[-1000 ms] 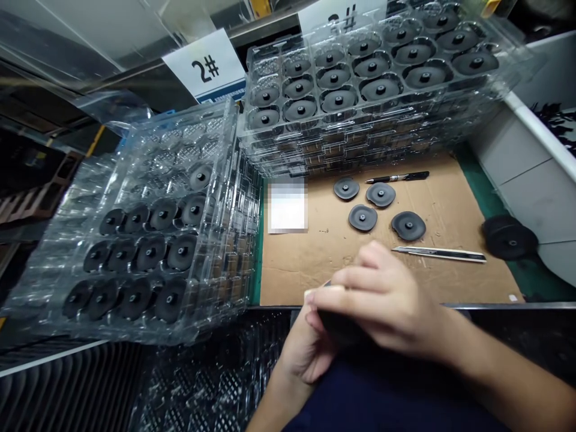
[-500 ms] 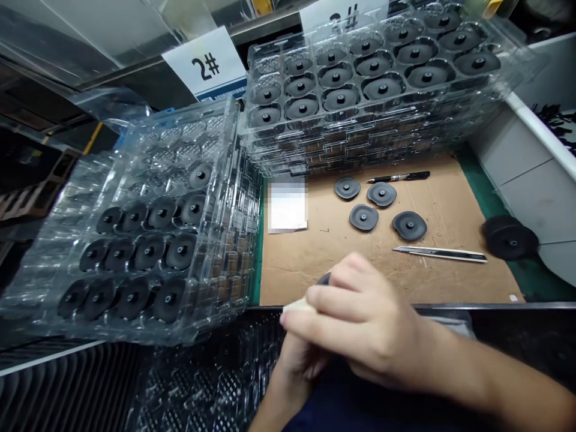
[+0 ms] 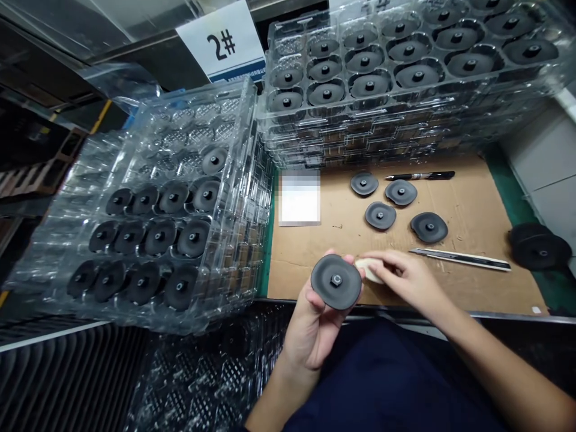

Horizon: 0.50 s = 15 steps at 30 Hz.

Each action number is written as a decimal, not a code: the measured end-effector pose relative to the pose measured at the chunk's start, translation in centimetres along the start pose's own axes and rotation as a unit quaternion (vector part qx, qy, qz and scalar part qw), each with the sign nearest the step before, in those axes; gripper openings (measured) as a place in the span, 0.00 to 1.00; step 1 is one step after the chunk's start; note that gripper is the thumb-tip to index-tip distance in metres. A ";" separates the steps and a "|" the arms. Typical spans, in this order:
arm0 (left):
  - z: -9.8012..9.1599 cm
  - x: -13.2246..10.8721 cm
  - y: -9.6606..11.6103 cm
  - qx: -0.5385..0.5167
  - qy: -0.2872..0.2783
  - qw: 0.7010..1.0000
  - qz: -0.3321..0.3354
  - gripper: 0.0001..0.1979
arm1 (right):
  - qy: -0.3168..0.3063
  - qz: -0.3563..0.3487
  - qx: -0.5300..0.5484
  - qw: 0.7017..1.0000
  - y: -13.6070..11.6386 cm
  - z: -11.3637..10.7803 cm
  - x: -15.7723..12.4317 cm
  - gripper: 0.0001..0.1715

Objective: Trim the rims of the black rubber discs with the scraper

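Left hand [image 3: 310, 333] cradles black disc [image 3: 336, 281]; right hand [image 3: 407, 279] pinches cream pad [image 3: 369, 271]; sign [image 3: 220, 39] reads "2#".

A utility knife [image 3: 459, 260] and pen [image 3: 419, 176] lie on cardboard [image 3: 477, 216].

Six o'clock: we log a matt, dark rubber-like disc [image 3: 321, 291] with a glinting hex nut [image 3: 336, 280], beside a pale, soft-looking pad [image 3: 369, 271], cloth or foam unclear. Ten o'clock: glossy clear plastic trays [image 3: 236, 114]. Two o'clock: rough brown corrugated cardboard [image 3: 472, 210].
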<state>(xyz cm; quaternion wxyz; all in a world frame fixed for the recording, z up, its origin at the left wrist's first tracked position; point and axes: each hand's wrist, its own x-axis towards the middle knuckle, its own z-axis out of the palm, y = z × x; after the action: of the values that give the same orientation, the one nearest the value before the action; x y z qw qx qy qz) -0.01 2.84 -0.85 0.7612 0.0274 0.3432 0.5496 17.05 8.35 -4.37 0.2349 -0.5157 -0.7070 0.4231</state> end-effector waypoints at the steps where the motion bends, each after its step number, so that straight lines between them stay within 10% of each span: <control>1: 0.1 0.1 -0.1 0.012 0.006 1.000 0.008 0.32 | 0.022 -0.011 0.006 1.000 -1.6 -0.4 0.2 0.13; 5: 0.5 0.3 -0.1 0.061 0.033 0.997 0.026 0.29 | 0.079 -0.180 0.042 0.980 -7.7 -1.6 0.3 0.17; 10: 0.6 0.1 0.5 0.081 0.046 0.993 0.076 0.28 | -0.096 -0.198 0.057 0.974 -9.4 -1.7 0.3 0.15; 15: 1.2 0.1 0.2 0.083 0.030 0.995 0.050 0.30 | 0.015 -0.269 0.053 0.962 -9.1 -1.4 0.7 0.16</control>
<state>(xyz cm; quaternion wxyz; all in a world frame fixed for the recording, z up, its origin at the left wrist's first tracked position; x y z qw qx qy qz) 0.50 3.39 0.06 0.7174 0.0911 0.4089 0.5567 13.03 8.53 3.93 0.3779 -0.2997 -0.7926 0.3732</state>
